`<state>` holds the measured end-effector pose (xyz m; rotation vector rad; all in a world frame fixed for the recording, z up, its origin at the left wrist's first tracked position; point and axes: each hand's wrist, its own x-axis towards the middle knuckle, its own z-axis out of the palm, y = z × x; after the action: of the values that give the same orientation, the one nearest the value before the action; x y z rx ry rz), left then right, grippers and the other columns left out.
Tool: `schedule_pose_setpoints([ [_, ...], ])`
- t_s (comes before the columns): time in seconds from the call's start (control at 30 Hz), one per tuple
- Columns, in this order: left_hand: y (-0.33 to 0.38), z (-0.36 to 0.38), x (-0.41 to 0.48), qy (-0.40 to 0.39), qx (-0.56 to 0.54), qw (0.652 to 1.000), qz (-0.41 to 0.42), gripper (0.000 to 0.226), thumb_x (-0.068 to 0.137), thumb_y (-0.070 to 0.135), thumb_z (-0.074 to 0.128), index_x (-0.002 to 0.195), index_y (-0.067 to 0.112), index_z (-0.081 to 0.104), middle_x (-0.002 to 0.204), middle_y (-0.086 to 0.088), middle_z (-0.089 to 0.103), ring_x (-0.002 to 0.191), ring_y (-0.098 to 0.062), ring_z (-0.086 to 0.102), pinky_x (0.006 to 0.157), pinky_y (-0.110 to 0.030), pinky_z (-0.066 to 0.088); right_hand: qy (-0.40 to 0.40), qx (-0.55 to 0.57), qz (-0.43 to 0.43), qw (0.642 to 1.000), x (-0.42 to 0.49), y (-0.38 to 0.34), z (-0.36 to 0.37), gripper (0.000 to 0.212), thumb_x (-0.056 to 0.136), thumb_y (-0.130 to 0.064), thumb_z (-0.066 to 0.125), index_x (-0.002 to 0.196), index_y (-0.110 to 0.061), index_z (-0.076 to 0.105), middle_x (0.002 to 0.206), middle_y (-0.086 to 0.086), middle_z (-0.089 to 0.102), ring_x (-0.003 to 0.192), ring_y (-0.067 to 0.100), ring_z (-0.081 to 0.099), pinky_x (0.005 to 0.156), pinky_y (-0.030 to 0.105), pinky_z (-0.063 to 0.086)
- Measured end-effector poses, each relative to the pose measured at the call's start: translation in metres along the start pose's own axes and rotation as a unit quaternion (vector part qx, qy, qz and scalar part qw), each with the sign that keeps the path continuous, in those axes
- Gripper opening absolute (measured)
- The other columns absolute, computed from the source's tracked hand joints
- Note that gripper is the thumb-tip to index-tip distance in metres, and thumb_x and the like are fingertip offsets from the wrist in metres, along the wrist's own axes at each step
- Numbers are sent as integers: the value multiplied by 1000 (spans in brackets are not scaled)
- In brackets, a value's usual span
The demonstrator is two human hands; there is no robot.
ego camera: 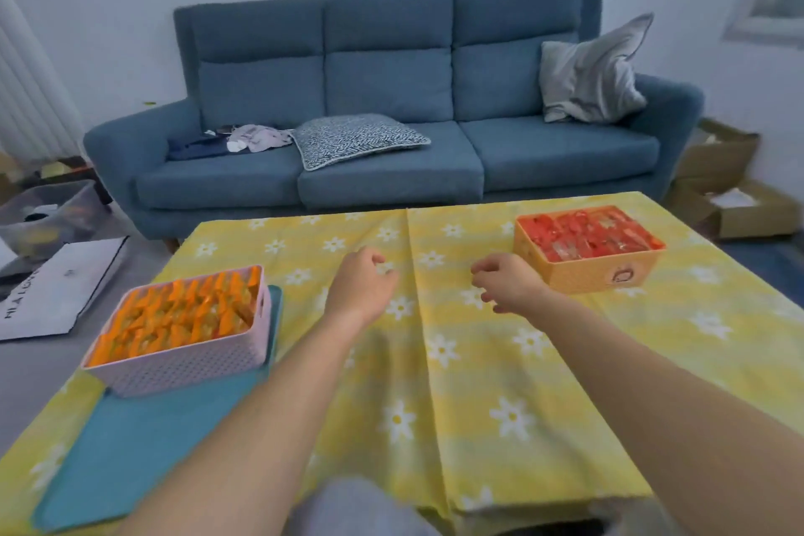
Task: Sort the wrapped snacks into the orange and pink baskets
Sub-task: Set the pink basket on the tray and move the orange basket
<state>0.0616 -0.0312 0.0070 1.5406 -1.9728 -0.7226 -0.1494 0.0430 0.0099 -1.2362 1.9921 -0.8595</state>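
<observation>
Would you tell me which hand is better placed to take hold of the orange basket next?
Right, probably. The right hand hovers empty close beside the orange basket; the left hand, also empty, is farther away, nearer the pink basket.

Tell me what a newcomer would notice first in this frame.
Two full baskets stand out on the yellow daisy cloth: the pink basket at near left, packed with orange snacks, and the orange basket at far right, packed with red snacks. Between them the left hand and right hand hover over the cloth, fingers loosely curled, holding nothing. A blue sofa fills the background.
</observation>
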Motion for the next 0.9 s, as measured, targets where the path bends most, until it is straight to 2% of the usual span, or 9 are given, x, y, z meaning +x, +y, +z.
schedule_pose_setpoints([
  [0.1, 40, 47, 9, -43, 16, 999, 8, 42, 91, 28, 60, 131, 15, 57, 135, -5, 55, 97, -18, 58, 89, -30, 46, 49, 8, 32, 998, 1, 44, -59, 30, 96, -13, 52, 122, -4, 63, 96, 15, 62, 85, 29, 60, 71, 41, 52],
  [0.27, 86, 119, 24, -117, 19, 993, -2, 51, 94, 30, 60, 139, 7, 52, 141, -11, 54, 112, -25, 60, 92, -29, 43, 138, 10, 81, 987, 25, 112, -131, 47, 95, -21, 58, 139, -7, 53, 122, 9, 60, 110, 28, 57, 90, 43, 51],
  [0.37, 111, 160, 42, -133, 11, 991, -16, 52, 97, 37, 55, 137, 4, 52, 134, -13, 60, 74, -13, 57, 63, -28, 40, 179, 18, 120, 976, 51, 144, -162, 58, 94, -20, 60, 148, -6, 41, 145, 14, 45, 119, 30, 51, 91, 39, 45],
  [0.4, 118, 172, 50, -135, 7, 991, -25, 53, 97, 39, 53, 137, 4, 52, 132, -15, 61, 72, -13, 57, 59, -28, 37, 192, 13, 134, 972, 61, 153, -169, 60, 94, -22, 59, 149, -7, 39, 148, 13, 39, 120, 31, 50, 91, 39, 46],
  [0.5, 134, 205, 74, -138, -25, 989, -45, 50, 98, 41, 52, 134, 5, 56, 132, -14, 62, 108, -30, 61, 74, -31, 41, 224, -23, 158, 961, 92, 174, -184, 70, 90, -32, 59, 152, -11, 34, 153, 13, 27, 137, 35, 38, 106, 47, 43],
  [0.63, 144, 248, 102, -161, -80, 981, -67, 47, 98, 45, 51, 107, 1, 66, 114, -23, 67, 101, -36, 62, 79, -34, 42, 234, -53, 176, 955, 132, 195, -192, 82, 87, -39, 59, 157, -13, 25, 165, 10, 13, 150, 35, 19, 117, 53, 30],
  [0.7, 144, 263, 110, -163, -109, 977, -85, 48, 98, 47, 49, 114, 5, 64, 115, -16, 66, 104, -34, 61, 92, -39, 49, 223, -53, 169, 959, 145, 198, -191, 82, 85, -43, 57, 156, -12, 27, 163, 12, 18, 146, 37, 27, 113, 54, 37],
  [0.77, 143, 276, 112, -155, -122, 977, -83, 39, 99, 43, 47, 113, 10, 63, 111, -11, 67, 100, -33, 62, 92, -43, 52, 218, -24, 164, 962, 154, 200, -190, 80, 85, -44, 56, 153, -11, 30, 155, 13, 30, 131, 38, 47, 100, 54, 50],
  [0.9, 142, 278, 112, -134, -141, 979, -66, 24, 95, 27, 50, 78, 14, 61, 91, -11, 72, 87, -33, 68, 84, -48, 58, 253, 86, 159, 950, 161, 204, -187, 80, 78, -42, 54, 151, -17, 33, 140, 11, 48, 108, 34, 64, 86, 52, 59],
])
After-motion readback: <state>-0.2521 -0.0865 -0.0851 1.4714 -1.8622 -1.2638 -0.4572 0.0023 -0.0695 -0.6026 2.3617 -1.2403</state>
